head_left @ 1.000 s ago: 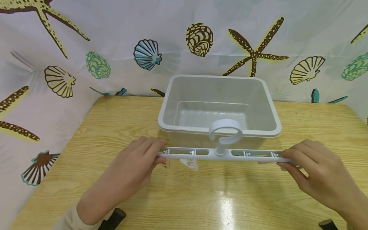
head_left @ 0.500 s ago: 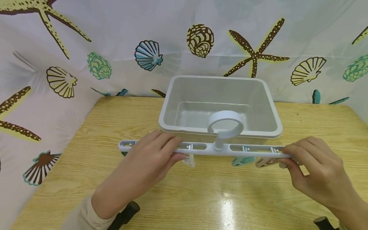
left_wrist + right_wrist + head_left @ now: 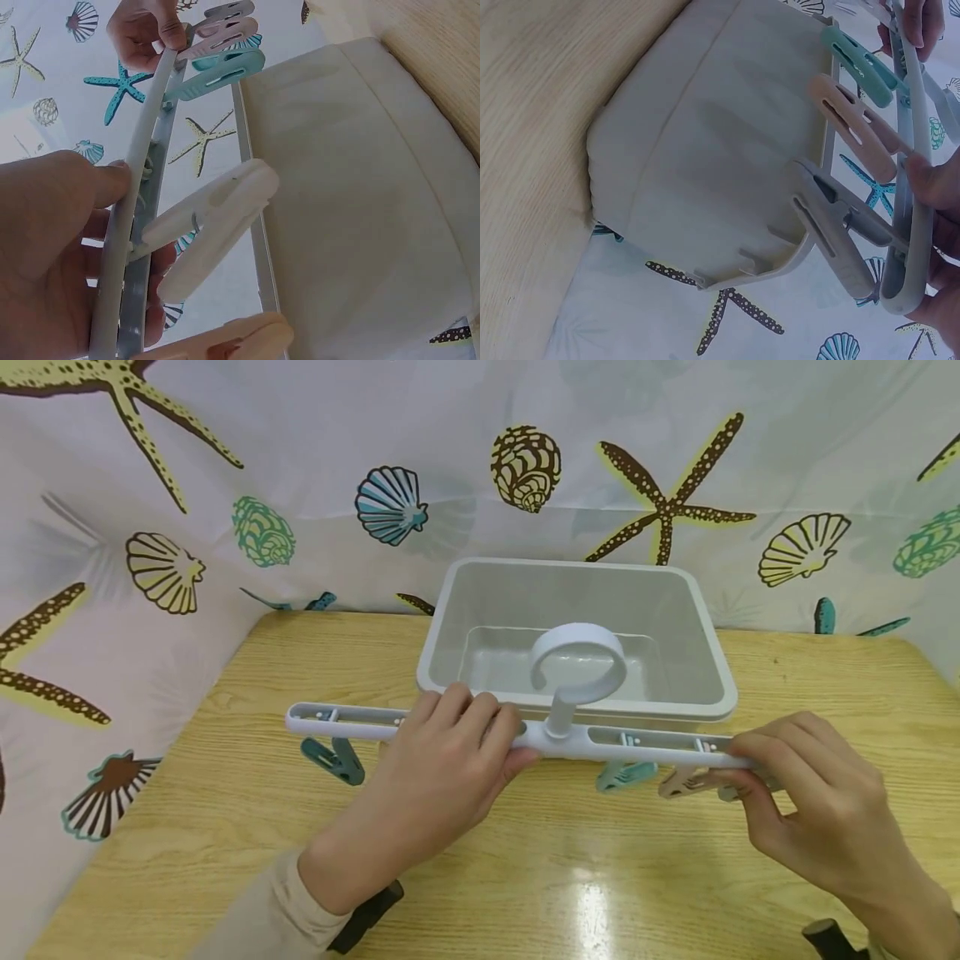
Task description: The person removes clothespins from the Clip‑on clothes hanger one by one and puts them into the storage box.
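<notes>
Pale grey plastic clip hanger (image 3: 570, 739) with a ring-shaped hook is what we see held level above the light wooden table (image 3: 247, 852), just in front of the grey rectangular plastic tub (image 3: 712, 635); our left hand (image 3: 442, 768) has its fingers curled over the bar just left of the hook stem, grasping it, with the thumb underneath as the left wrist view shows; our right hand (image 3: 813, 797) pinches the bar's right end between curled fingers and thumb; the hook ring stands upright and overlaps the tub's near rim in the head view; beneath the bar hang several pegs; a teal peg (image 3: 333, 758) hangs near the left end, another teal peg (image 3: 626, 774) hangs right of the stem, and a beige-pink peg (image 3: 686, 782) hangs beside our right fingers; a white peg (image 3: 214, 225) shows only in the left wrist view, close to our left fingers; behind the table hangs a white curtain printed with shells and starfish (image 3: 300, 427); the tub sits on the table with its open side up
</notes>
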Demonstrator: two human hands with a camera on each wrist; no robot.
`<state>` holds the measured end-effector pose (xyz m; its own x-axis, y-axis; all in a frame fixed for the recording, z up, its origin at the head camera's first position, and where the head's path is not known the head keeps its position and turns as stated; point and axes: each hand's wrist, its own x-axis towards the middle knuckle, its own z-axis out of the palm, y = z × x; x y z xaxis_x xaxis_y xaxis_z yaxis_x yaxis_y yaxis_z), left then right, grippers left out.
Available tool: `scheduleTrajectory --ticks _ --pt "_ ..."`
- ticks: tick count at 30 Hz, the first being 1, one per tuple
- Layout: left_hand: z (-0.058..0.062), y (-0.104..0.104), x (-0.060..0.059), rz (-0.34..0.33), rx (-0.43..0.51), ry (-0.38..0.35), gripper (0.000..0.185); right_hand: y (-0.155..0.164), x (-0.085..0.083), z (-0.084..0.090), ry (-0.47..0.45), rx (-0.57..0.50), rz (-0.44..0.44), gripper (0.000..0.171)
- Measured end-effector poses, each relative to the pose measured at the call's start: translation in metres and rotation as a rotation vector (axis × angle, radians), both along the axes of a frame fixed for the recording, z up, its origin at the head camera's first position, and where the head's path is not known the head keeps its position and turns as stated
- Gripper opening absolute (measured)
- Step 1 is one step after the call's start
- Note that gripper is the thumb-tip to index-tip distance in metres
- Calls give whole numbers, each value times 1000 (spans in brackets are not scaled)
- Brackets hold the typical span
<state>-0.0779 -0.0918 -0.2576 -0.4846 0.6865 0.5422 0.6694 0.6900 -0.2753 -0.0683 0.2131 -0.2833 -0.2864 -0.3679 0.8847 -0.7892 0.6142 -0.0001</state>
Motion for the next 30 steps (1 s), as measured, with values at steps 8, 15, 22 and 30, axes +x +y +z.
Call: scheduleTrajectory --ticks 8,15,22,30 --pt "-7 6 -6 38 29 48 57 6 0 0 -55 54 -13 45" --pt "-7 5 -11 52 71 71 57 11 0 2 -160 98 -41 51" --pt "-3 -2 -15 66 100 116 55 20 -4 -2 -348 -43 -154 74" --pt "0 -4 -16 61 104 113 53 31 2 -11 -840 -396 159 53"
